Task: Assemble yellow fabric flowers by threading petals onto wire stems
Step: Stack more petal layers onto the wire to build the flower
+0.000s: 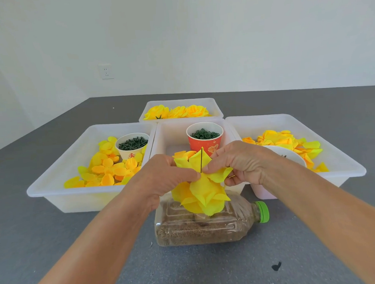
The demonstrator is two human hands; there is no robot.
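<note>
A thin dark wire stem (pixel 201 160) stands upright in the middle, over a sand-filled plastic bottle (pixel 200 226) lying on its side. A yellow fabric petal layer (pixel 187 161) sits on the wire, and a fuller yellow flower (pixel 202 198) of stacked petals hangs below it. My left hand (pixel 164 176) pinches the petal fabric at the wire from the left. From the right, my right hand (pixel 242 162) pinches the same fabric, thumb and forefinger meeting at the wire. Both hands hover above the bottle.
White bins surround the work: the left bin (pixel 60 189) holds loose yellow petals and a white cup (pixel 132 145) of green pieces, the middle bin (pixel 173 134) a red cup (pixel 205 138), the right bin (pixel 341 167) more petals, the far bin (pixel 179 102) finished flowers. Grey table.
</note>
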